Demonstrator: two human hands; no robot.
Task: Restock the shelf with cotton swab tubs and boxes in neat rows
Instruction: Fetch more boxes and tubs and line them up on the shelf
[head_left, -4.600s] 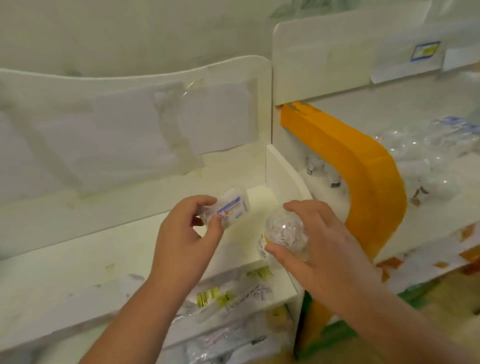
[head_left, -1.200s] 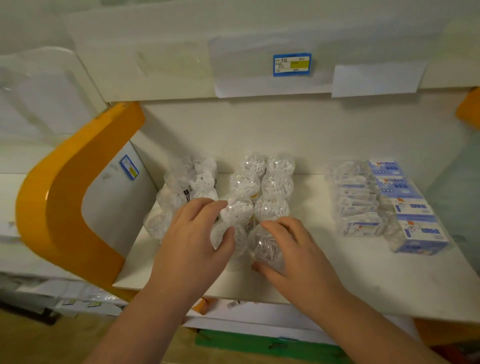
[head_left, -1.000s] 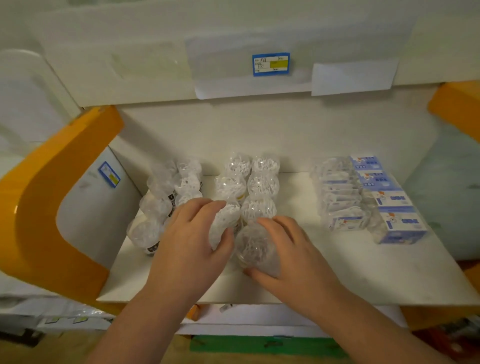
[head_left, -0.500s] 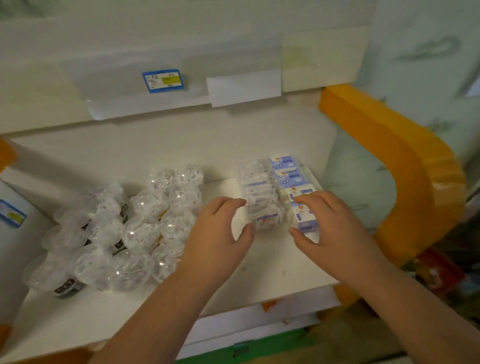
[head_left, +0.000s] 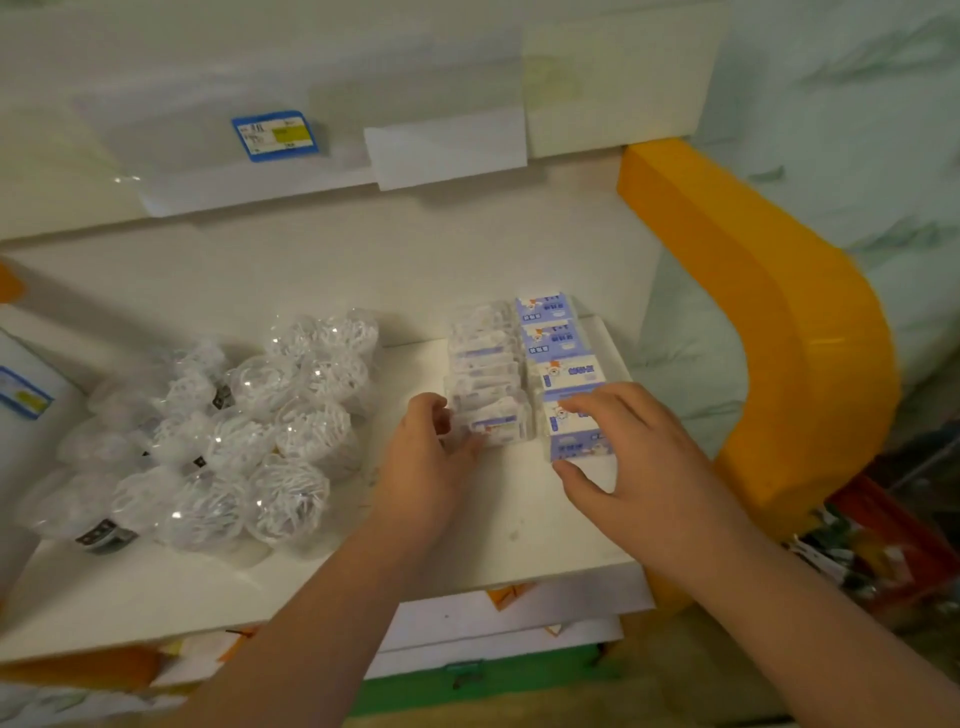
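Round clear cotton swab tubs (head_left: 244, 431) stand clustered in rough rows on the shelf (head_left: 322, 566), well left of both hands. A row of clear packs (head_left: 485, 374) and a row of blue-and-white boxes (head_left: 558, 358) run back between the hands.

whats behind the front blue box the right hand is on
Three more blue boxes run back in a row behind the front blue box. The right hand covers part of the front box's top; anything behind the rearmost box is hidden.

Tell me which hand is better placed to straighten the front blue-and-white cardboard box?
The right hand: its fingers already rest on the front blue-and-white cardboard box, thumb at its front. The left hand is at the neighbouring row of clear plastic packs.
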